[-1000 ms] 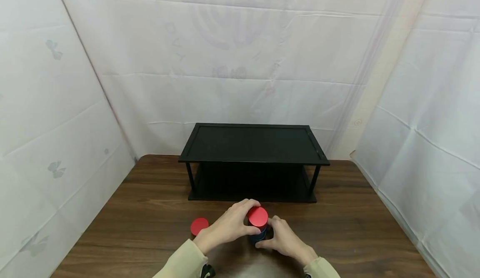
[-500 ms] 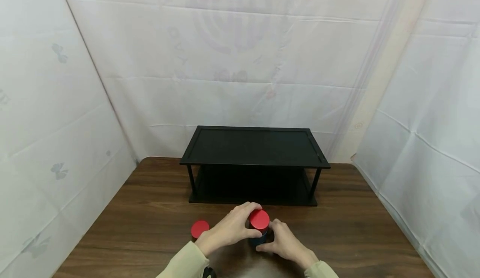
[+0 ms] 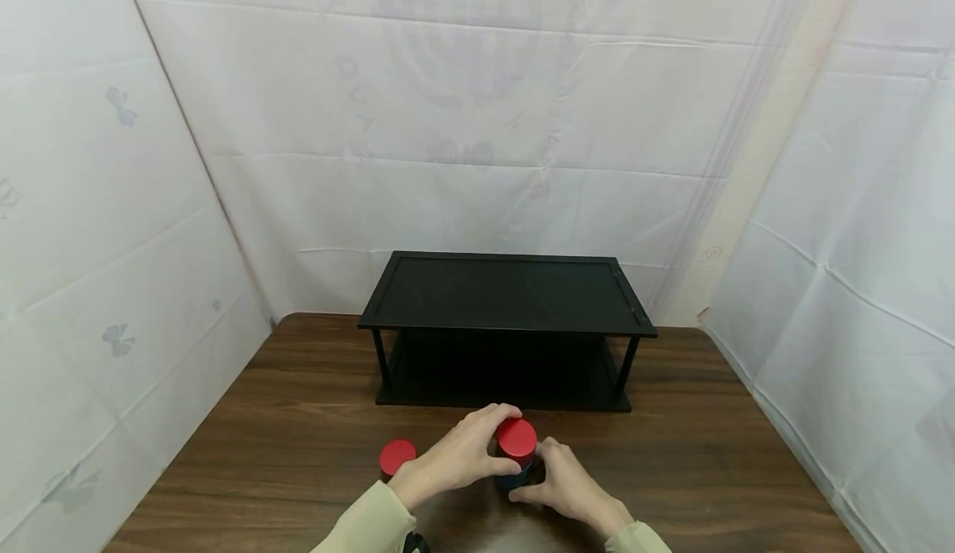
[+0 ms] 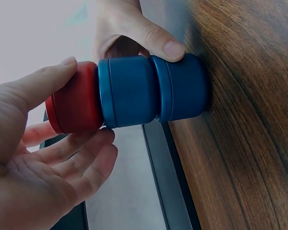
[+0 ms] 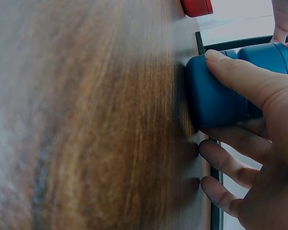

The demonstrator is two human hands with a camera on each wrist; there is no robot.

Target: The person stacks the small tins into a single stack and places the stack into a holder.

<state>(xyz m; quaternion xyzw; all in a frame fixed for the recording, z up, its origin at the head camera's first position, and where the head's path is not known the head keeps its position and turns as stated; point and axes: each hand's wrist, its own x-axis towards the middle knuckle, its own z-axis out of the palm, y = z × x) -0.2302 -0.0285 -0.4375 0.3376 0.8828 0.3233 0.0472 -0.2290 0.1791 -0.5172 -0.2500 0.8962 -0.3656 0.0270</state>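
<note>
Three small round canisters stand stacked on the wooden table: a red canister (image 4: 78, 99) on top, a blue canister (image 4: 130, 91) in the middle and another blue canister (image 5: 211, 91) at the bottom, its base at the tabletop. My left hand (image 3: 462, 453) grips the red one from the left, thumb on the near side and fingers on the far side. Low on the right, my right hand (image 3: 567, 482) holds the bottom blue canister between thumb and forefinger, the other fingers spread beside it. Seen from the head, the fingers and red lid cover much of the blue ones.
Another red-lidded canister (image 3: 398, 456) stands left of the stack, close to the left wrist. Behind the hands is a black two-level shelf (image 3: 507, 292) on the wooden table (image 3: 298, 420). White cloth (image 3: 462, 122) hangs at the back and on both sides.
The head view has tipped slightly, so everything appears a little lower. Both hands keep their hold, and the stack stays in place on the table.
</note>
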